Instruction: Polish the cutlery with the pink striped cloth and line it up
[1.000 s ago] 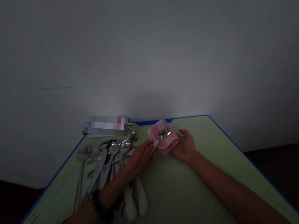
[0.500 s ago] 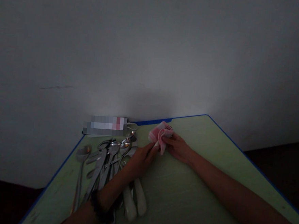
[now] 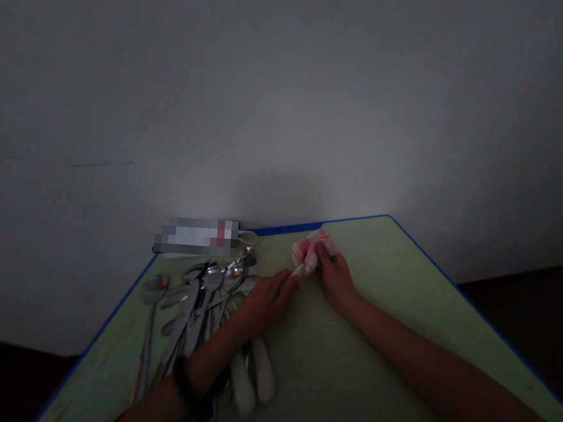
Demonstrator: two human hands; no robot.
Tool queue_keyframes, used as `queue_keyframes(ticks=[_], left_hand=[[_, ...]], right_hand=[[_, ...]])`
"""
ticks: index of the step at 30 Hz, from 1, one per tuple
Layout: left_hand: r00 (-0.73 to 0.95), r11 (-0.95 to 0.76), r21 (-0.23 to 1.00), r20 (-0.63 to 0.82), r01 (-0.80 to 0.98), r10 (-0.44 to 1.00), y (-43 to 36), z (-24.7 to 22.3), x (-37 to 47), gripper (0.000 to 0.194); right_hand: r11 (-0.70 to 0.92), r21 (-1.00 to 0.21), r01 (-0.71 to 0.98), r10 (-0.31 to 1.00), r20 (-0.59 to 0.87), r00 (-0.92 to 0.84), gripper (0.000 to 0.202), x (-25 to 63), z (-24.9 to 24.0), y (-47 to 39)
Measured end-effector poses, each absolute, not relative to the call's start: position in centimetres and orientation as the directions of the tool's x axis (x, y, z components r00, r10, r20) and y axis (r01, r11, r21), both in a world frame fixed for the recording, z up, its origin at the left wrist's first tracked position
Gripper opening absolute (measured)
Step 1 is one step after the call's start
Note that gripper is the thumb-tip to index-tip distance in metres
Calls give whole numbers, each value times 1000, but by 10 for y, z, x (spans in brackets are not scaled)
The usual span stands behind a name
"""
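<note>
My left hand [image 3: 269,300] is closed around the pale handle of a fork [image 3: 298,272], above the right side of a cutlery pile. A pink and white cloth [image 3: 304,246] is wrapped over the fork's head, so its tines are hidden now. My right hand [image 3: 337,279] grips this cloth, thumb on top, just right of the left fingers. Beneath and beside my left forearm lies the heap of metal spoons [image 3: 214,277], knives and other cutlery, partly covered by the arm. Two thick white handles [image 3: 263,370] stick out of it toward me.
A long-handled spoon [image 3: 154,287] lies apart at the left of the green table [image 3: 377,359], which has a blue edge. At the back left is a blurred-out flat object [image 3: 195,237] with a white loop [image 3: 248,237] beside it. A grey wall [image 3: 288,108] rises behind.
My right hand has shifted the cloth slightly right and folded it over the fork's tines, which showed before. My left hand has stayed almost in place.
</note>
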State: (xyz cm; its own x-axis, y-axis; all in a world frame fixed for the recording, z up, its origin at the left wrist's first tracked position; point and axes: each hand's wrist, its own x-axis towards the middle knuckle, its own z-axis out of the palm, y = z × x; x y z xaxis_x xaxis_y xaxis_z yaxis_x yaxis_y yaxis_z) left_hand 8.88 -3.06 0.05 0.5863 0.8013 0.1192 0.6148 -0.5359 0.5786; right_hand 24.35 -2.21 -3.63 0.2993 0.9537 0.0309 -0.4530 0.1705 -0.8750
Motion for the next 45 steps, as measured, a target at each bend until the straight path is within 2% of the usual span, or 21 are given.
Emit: queue_keyframes(ticks=[2, 6, 14, 16, 20, 23, 30, 37, 42, 45], left_hand=[[584, -525, 597, 113, 606, 804, -31, 1, 88, 35], [604, -508, 646, 89, 570, 792, -31, 4, 88, 36], [627, -550, 633, 128, 545, 768, -32, 2, 90, 31], [603, -533, 646, 139, 546, 786, -31, 2, 90, 31], [544, -485, 653, 131, 581, 828, -30, 2, 89, 36], [541, -468, 664, 113, 582, 833, -30, 2, 89, 39], [573, -490, 667, 113, 562, 811, -33, 4, 89, 38], [584, -490, 679, 110, 547, 804, -32, 1, 90, 34], [551, -473, 668, 111, 575, 827, -32, 0, 88, 36], [525, -455, 669, 111, 588, 843, -32, 1, 88, 38]], right_hand=[[174, -895, -411, 947, 38, 320, 34, 245, -36, -22], [112, -927, -357, 982, 48, 183, 32, 246, -32, -26], [54, -920, -387, 992, 5, 126, 30, 243, -30, -27], [108, -932, -345, 986, 56, 158, 30, 244, -31, -26], [241, -958, -154, 941, 192, 279, 30, 246, -28, -26], [249, -964, -96, 917, 202, 344, 33, 247, -26, -27], [143, -937, -320, 947, 35, 321, 42, 242, -25, -32], [17, -942, -336, 964, -74, 256, 31, 237, -20, -34], [103, -948, -300, 985, 54, 166, 30, 242, -23, -31], [207, -960, -187, 962, 165, 219, 31, 245, -22, -31]])
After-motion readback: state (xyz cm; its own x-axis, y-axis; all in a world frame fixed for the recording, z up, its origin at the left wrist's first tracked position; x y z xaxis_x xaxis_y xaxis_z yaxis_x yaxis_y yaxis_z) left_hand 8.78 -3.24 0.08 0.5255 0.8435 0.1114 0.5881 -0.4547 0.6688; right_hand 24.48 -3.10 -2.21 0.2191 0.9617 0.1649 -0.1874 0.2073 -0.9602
